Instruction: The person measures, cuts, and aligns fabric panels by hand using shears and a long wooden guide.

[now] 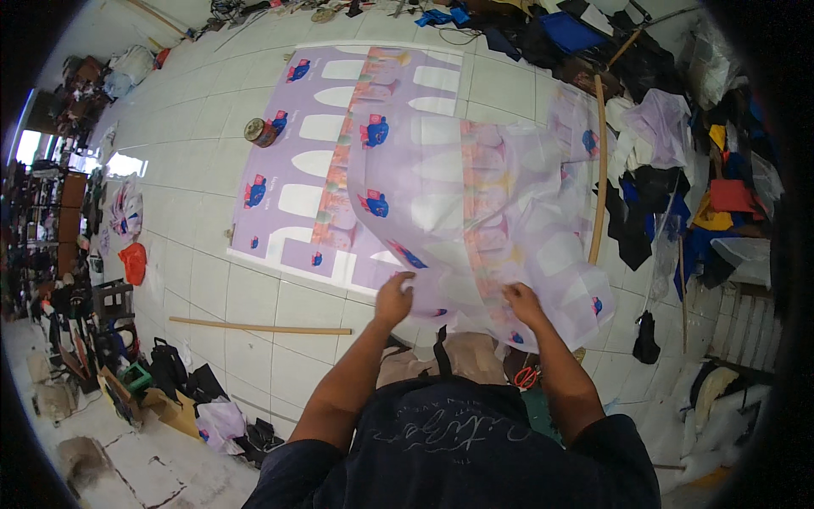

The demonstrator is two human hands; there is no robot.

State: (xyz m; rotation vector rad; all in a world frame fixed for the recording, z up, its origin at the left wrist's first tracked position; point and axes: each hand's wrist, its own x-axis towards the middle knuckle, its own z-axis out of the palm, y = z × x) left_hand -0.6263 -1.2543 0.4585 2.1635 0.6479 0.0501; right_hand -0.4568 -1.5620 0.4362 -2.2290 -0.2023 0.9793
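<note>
A thin, see-through lilac fabric sheet (437, 170) billows in front of me, printed with blue-and-red figures, pale arches and a pinkish band. My left hand (394, 301) is at its near left edge, fingers curled against the cloth. Farther right, my right hand (523, 304) pinches the same sheet near its pinkish band, the near end hanging loose past it. Beneath lies a matching printed sheet (297, 199), flat on the tiles, its right part covered. A round tin-like weight (260, 132) rests on its left edge.
A wooden pole (599, 170) runs along the sheets' right side; a wooden stick (259, 327) lies on the floor at left. Orange-handled scissors (526, 377) are by my right forearm. Cloth scraps (653, 204) heap up at right. An orange bag (133, 263) lies far left.
</note>
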